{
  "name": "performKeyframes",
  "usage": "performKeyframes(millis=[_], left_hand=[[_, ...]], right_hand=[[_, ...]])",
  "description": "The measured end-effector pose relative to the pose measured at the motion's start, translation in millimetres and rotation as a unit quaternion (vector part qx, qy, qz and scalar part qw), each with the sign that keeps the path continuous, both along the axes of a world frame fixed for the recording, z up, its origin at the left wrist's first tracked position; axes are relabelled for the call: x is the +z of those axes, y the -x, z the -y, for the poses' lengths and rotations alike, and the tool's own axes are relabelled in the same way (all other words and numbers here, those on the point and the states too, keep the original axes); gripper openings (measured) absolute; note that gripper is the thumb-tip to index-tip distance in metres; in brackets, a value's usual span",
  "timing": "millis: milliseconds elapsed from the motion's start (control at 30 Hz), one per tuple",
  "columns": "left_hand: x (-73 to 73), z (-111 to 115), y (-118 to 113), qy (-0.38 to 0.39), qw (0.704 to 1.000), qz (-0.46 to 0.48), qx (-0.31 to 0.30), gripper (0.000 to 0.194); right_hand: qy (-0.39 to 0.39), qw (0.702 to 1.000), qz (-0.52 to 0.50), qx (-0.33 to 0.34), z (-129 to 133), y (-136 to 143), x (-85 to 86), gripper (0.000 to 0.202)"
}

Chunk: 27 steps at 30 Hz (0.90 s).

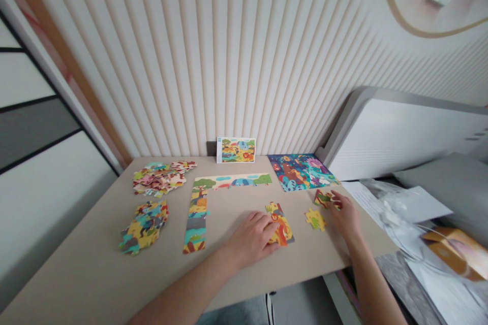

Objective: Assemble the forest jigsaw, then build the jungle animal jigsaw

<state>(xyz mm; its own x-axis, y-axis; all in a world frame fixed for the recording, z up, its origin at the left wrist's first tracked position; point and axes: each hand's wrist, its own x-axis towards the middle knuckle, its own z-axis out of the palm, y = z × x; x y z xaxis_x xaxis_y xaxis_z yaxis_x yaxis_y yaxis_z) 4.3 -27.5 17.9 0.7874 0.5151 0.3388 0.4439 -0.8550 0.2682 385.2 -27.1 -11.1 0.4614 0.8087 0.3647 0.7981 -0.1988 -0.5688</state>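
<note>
My left hand (254,238) rests on the table with its fingertips lying on a joined jigsaw section (281,228) that shows an orange lion; part of that section is under the fingers. At the right, my right hand (345,213) pinches a green and dark red puzzle piece (323,198), tilted up near the tabletop. Just left of this hand lies a loose yellow puzzle piece (315,219) with a green patch. An L-shaped puzzle border (196,221), its top strip showing trees and a blue elephant, lies left of my left hand.
Two piles of pieces, a reddish one (160,179) and a yellow-blue one (145,226), lie on the table's left. A picture card (238,151) stands against the ribbed wall. A dark blue assembled puzzle (301,171) is at back right. Beyond the table's right edge are papers, cables and an orange box (455,251).
</note>
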Motion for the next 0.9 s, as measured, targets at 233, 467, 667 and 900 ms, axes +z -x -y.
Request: performKeyframes(millis=[233,467,667,900], left_hand=[[2.0,1.2,1.6,0.01,1.0,-0.001,0.002,0.044],[2.4,-0.8,1.3,0.006,1.0,-0.005,-0.003,0.044],[-5.7,-6.1,-3.0,0.001,1.0,-0.003,0.007,0.039],[-11.2,-13.2,-5.9,-0.006,1.0,0.01,0.029,0.04]], right_hand=[[-0.123,0.944,-0.284,0.116,-4.6,29.5,12.0,0.057],[-0.12,0.917,-0.342,0.169,-0.8,76.2,37.3,0.047],[-0.085,0.913,-0.349,0.195,4.6,104.3,45.8,0.045],[-0.065,0.917,-0.337,0.202,8.1,114.8,45.1,0.044]])
